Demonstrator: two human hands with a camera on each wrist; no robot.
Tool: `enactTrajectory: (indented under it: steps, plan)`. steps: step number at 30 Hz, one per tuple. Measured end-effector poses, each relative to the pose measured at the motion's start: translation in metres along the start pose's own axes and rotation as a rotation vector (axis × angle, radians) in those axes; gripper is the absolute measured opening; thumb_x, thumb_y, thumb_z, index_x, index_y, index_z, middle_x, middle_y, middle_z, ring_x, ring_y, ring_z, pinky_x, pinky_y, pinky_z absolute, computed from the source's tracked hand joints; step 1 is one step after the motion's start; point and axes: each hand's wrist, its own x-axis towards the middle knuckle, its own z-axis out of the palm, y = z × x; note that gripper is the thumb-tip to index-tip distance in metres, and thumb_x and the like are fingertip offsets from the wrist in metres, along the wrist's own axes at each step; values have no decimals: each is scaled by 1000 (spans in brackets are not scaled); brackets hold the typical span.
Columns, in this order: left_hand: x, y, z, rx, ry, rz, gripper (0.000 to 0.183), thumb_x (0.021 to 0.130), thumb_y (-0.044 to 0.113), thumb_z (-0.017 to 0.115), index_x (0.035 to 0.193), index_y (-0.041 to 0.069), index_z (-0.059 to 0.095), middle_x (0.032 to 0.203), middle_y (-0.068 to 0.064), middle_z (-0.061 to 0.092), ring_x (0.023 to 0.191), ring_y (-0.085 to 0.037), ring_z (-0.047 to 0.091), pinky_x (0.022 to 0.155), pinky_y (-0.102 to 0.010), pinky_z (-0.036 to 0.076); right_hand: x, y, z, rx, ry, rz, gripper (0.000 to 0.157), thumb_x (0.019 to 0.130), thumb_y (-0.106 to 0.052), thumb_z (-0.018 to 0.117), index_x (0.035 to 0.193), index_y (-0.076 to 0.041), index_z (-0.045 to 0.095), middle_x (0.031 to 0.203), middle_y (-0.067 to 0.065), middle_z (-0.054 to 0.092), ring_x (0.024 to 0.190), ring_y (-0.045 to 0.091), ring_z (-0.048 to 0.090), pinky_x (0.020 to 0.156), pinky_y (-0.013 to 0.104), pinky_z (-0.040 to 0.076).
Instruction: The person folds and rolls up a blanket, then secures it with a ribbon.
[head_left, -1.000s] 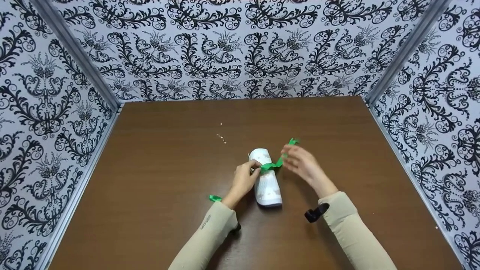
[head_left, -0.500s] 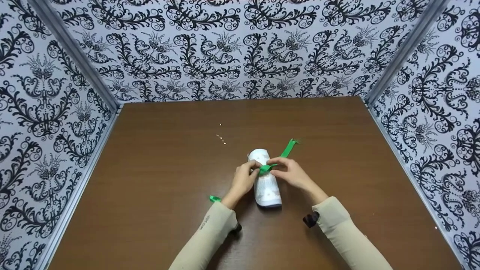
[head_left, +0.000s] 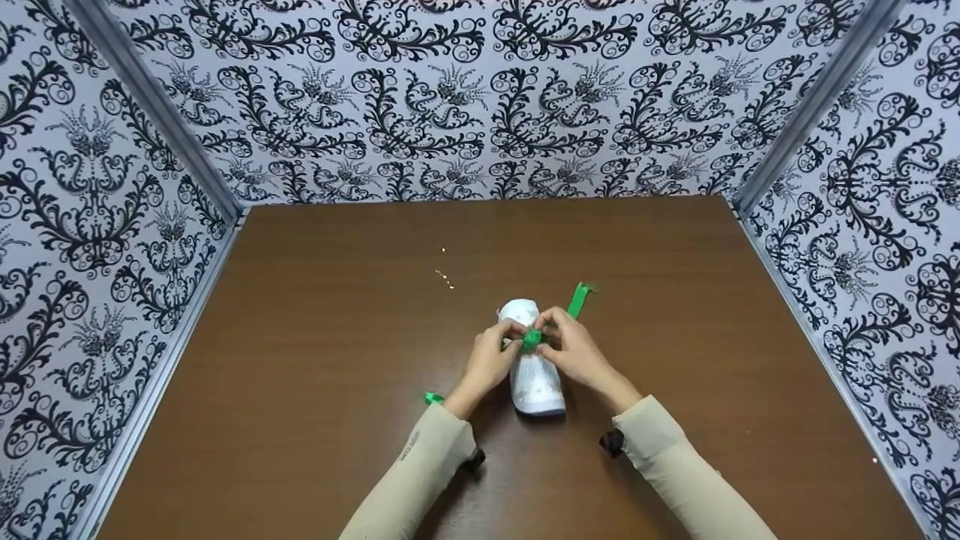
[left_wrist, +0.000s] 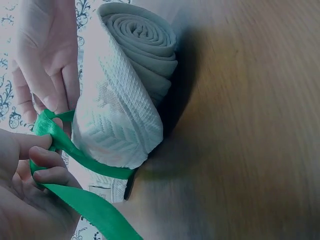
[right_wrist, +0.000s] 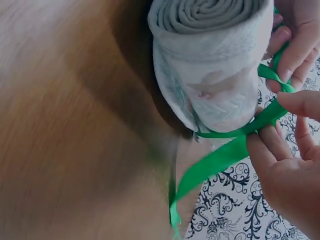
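A rolled-up white towel [head_left: 537, 386] lies lengthwise on the brown table, its spiral end showing in the left wrist view. Round its middle goes a green ribbon [head_left: 532, 339], bunched on top where both hands meet. My left hand [head_left: 491, 358] pinches the ribbon between thumb and fingers at the towel's left side. From the right, my right hand [head_left: 583, 358] pinches the same bunched part, with thumb and fingertips on the ribbon [right_wrist: 270, 116] in the right wrist view. One loose tail extends past the right hand; another shows by the left wrist. Fingers partly hide the crossing.
The brown table [head_left: 337, 300] is bounded by black-and-white patterned walls [head_left: 420, 105] at the back and sides. Small pale flecks [head_left: 444, 279] lie beyond the towel, to its left. Dark devices sit at both wrists, such as the black one [head_left: 612, 442] on the right.
The right hand has come left from beside the ribbon's tail to the towel's top and pinches the ribbon there. The ribbon is now bunched between the hands. The left hand has hardly moved.
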Motion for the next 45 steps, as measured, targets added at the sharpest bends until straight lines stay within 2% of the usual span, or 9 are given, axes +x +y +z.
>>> enactTrajectory:
  steps: [3,9,16,21,27,32,34,40,45]
  plan:
    - [-1,0,0,-26,0,-8,12,92,0,64,101,5,69,99,-11,74,97,-24,70,85,-37,56,-1,0,1,-15,15,-2,25,88,13,61,108,2,52,114,22,62,120,41,62,100,48,53]
    - [-2,-1,0,-14,10,2,11,92,1,64,100,7,68,98,-8,75,95,-21,70,81,-31,54,-3,-4,2,-121,20,-2,28,87,7,67,109,-2,53,99,15,71,99,31,70,89,46,55]
    - [-4,0,4,56,20,18,10,92,3,65,98,9,70,94,-6,75,91,-20,70,80,-31,54,-2,1,7,-277,29,12,32,83,-2,75,108,-5,55,86,8,62,92,22,54,85,37,43]
    - [-4,2,7,104,43,17,11,93,3,64,98,9,70,94,-6,75,90,-21,70,79,-31,55,-1,0,9,-328,75,13,23,85,3,66,104,-8,58,91,9,64,83,18,58,74,33,48]
    - [-3,3,7,121,50,1,8,92,4,66,96,10,70,91,-6,75,90,-21,70,79,-33,55,-4,1,7,-434,157,54,24,86,4,66,106,-9,61,103,6,62,90,20,62,77,36,52]
    - [-3,3,7,128,60,0,9,90,3,67,94,10,70,88,-5,74,87,-20,70,78,-32,54,-6,3,3,-432,193,117,25,88,2,63,111,-9,59,91,6,65,80,18,62,73,35,52]
    - [-2,4,7,129,55,-6,9,90,3,67,94,10,70,88,-5,74,87,-20,70,78,-31,54,-6,4,1,-408,196,130,25,88,2,61,110,-9,60,85,5,66,76,14,61,71,32,51]
    - [0,4,6,143,20,-43,10,91,5,65,95,13,70,89,-4,74,81,-17,66,71,-29,51,-10,5,-3,-301,176,133,21,89,2,59,110,-2,60,81,5,64,69,10,54,64,22,44]
    - [0,3,6,140,16,-53,10,91,5,64,94,13,69,85,-2,72,71,-12,59,66,-26,47,-13,6,-4,-329,148,232,17,88,-12,70,101,-6,61,85,6,61,74,13,54,69,28,46]
